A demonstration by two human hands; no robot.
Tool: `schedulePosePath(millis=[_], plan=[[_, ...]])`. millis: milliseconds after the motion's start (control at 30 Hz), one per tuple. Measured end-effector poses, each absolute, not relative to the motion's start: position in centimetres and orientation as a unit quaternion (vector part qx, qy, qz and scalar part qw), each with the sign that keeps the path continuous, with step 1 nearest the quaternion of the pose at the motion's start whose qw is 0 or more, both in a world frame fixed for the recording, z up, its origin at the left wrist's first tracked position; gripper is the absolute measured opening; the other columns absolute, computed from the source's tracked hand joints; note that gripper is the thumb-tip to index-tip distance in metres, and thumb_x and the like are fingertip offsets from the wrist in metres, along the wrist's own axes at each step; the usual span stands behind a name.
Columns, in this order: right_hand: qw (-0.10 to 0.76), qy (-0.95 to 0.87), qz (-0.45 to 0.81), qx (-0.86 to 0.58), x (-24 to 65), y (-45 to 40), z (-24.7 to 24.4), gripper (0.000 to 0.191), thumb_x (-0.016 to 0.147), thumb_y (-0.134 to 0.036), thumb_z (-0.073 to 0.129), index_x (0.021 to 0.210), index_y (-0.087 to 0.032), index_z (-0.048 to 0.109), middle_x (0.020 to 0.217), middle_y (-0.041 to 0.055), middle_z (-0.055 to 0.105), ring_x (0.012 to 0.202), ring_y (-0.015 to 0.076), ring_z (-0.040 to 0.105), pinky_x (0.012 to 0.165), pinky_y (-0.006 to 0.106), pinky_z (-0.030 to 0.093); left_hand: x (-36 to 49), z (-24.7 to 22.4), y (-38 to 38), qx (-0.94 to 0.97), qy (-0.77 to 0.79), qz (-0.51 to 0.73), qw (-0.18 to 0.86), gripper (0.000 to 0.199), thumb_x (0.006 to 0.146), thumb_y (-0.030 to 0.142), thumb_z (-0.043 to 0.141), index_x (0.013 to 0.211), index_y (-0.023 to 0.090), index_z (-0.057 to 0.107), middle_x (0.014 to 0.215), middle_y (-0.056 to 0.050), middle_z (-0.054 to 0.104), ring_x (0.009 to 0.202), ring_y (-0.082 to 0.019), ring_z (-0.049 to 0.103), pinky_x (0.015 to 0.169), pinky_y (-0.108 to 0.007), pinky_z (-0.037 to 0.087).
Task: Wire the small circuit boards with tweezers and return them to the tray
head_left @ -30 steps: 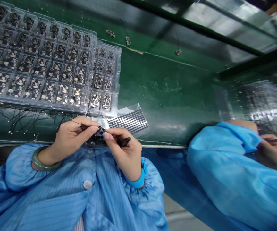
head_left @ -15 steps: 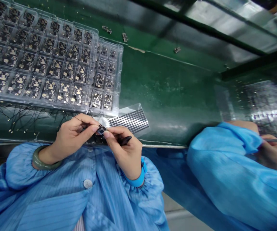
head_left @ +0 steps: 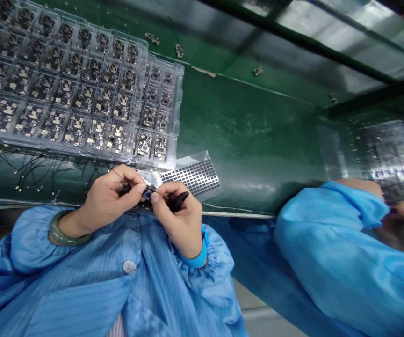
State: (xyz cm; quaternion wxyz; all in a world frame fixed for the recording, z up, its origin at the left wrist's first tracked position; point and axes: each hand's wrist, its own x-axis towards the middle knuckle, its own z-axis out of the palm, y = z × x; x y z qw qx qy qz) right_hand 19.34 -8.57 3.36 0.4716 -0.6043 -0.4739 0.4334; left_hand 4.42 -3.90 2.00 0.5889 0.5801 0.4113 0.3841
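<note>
Both hands [head_left: 112, 199] [head_left: 181, 215] pinch close together, fingers [head_left: 127, 172] curled.

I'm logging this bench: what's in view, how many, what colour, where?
Bench: one, green, middle.
Trays: at least two, clear, upper left.
Tray boards: many, dark, in the trays.
Loose boards: several, greyish, far side.
Wires: many, black, below the trays.
Sheet: one, clear with dark squares, by the trays.
Held board: one, dark, lower centre.
Tool: one, black, lower centre.
Bars: several, dark, upper right.
Shiny pile: uncountable, silvery, far right.
Co-worker's sleeve: one, blue, right.
Co-worker's hand: one, blurred, right edge.
Coat: one, blue, bottom.
Bracelet: one, green, left wrist.
Wristband: one, blue, right wrist.
Left hand: one, bare, pinching the held board.
Right hand: one, bare, same board, plus tool.
</note>
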Motion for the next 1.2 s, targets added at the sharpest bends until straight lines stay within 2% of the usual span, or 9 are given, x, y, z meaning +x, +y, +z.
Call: schedulePosePath(millis=[367, 667, 767, 833, 900, 967, 1033, 1100, 1200], plan=[[0.468, -0.464, 0.459, -0.597, 19.5, -8.4, 3.8, 0.007, 0.075, -0.019, 0.060, 0.070, -0.019, 0.054, 0.058, -0.0050, 0.049, 0.049, 0.0072, 0.039, 0.046, 0.021, 0.032, 4.1, 2.0, -3.7, 0.619, 0.404, 0.346, 0.578, 0.003, 0.085, 0.019, 0.060, 0.087, 0.017, 0.062, 0.075, 0.001, 0.062, 0.059, -0.008, 0.060, 0.055, -0.017, 0.048], [0.467, -0.471, 0.462, -0.589, 19.8, -8.6, 3.6, 0.006, 0.078, -0.022, 0.062, 0.074, -0.019, 0.059, 0.061, -0.0035, 0.054, 0.052, 0.0088, 0.046, 0.048, 0.021, 0.037, 4.0, 2.1, -3.5, 0.624, 0.389, 0.320, 0.597, 0.007, 0.087, 0.019, 0.058, 0.082, 0.017, 0.061, 0.071, 0.002, 0.063, 0.059, -0.008, 0.062, 0.056, -0.016, 0.050], [0.517, -0.486, 0.421, -0.565, 20.9, -8.8, 3.6, 0.004, 0.080, -0.024, 0.063, 0.079, -0.021, 0.065, 0.081, 0.0019, 0.064, 0.068, 0.0131, 0.057, 0.058, 0.025, 0.045, 4.0, 2.2, -3.5, 0.610, 0.389, 0.333, 0.604, 0.006, 0.086, 0.017, 0.058, 0.081, 0.016, 0.060, 0.067, 0.003, 0.063, 0.057, -0.007, 0.063, 0.056, -0.014, 0.051], [0.601, -0.440, 0.399, -0.536, 21.8, -8.7, 3.6, 0.013, 0.084, -0.027, 0.058, 0.078, -0.022, 0.068, 0.093, 0.0034, 0.065, 0.066, 0.0116, 0.056, 0.054, 0.025, 0.045, 4.1, 2.3, -3.6, 0.603, 0.393, 0.339, 0.606, 0.006, 0.085, 0.016, 0.059, 0.080, 0.016, 0.060, 0.066, 0.004, 0.063, 0.056, -0.006, 0.064, 0.056, -0.013, 0.051], [0.680, -0.366, 0.400, -0.495, 22.7, -8.5, 3.8, 0.024, 0.087, -0.031, 0.051, 0.076, -0.022, 0.070, 0.094, 0.0030, 0.065, 0.060, 0.0093, 0.054, 0.049, 0.023, 0.044, 4.3, 2.3, -3.6, 0.596, 0.397, 0.346, 0.606, 0.006, 0.084, 0.015, 0.059, 0.079, 0.016, 0.060, 0.067, 0.004, 0.063, 0.056, -0.006, 0.065, 0.055, -0.013, 0.052], [0.721, -0.310, 0.406, -0.467, 23.1, -8.3, 4.0, 0.034, 0.090, -0.039, 0.047, 0.073, -0.021, 0.071, 0.089, 0.0029, 0.066, 0.064, 0.0101, 0.058, 0.054, 0.023, 0.049, 4.4, 2.3, -3.6, 0.591, 0.403, 0.352, 0.603, 0.006, 0.084, 0.015, 0.059, 0.078, 0.016, 0.061, 0.068, 0.003, 0.064, 0.056, -0.007, 0.066, 0.054, -0.013, 0.053], [0.727, -0.285, 0.422, -0.460, 23.0, -8.2, 4.0, 0.042, 0.093, -0.047, 0.043, 0.072, -0.022, 0.070, 0.080, 0.0018, 0.067, 0.065, 0.0105, 0.062, 0.057, 0.023, 0.052, 4.4, 2.3, -3.6, 0.590, 0.409, 0.355, 0.599, 0.007, 0.084, 0.015, 0.059, 0.078, 0.016, 0.061, 0.068, 0.003, 0.065, 0.057, -0.007, 0.066, 0.054, -0.013, 0.053], [0.713, -0.279, 0.455, -0.456, 22.5, -8.2, 3.8, 0.046, 0.094, -0.052, 0.040, 0.074, -0.023, 0.069, 0.072, -0.0005, 0.067, 0.054, 0.0092, 0.062, 0.049, 0.021, 0.052, 4.4, 2.3, -3.5, 0.593, 0.414, 0.354, 0.593, 0.008, 0.085, 0.016, 0.059, 0.078, 0.016, 0.061, 0.069, 0.002, 0.065, 0.058, -0.008, 0.067, 0.055, -0.014, 0.054], [0.688, -0.296, 0.486, -0.451, 21.5, -8.5, 3.3, 0.025, 0.089, -0.046, 0.056, 0.082, -0.025, 0.067, 0.075, -0.0034, 0.072, 0.050, 0.0095, 0.064, 0.044, 0.021, 0.053, 4.5, 2.3, -3.5, 0.598, 0.418, 0.352, 0.586, 0.007, 0.085, 0.018, 0.059, 0.079, 0.016, 0.062, 0.069, 0.001, 0.067, 0.059, -0.009, 0.067, 0.056, -0.015, 0.054]])
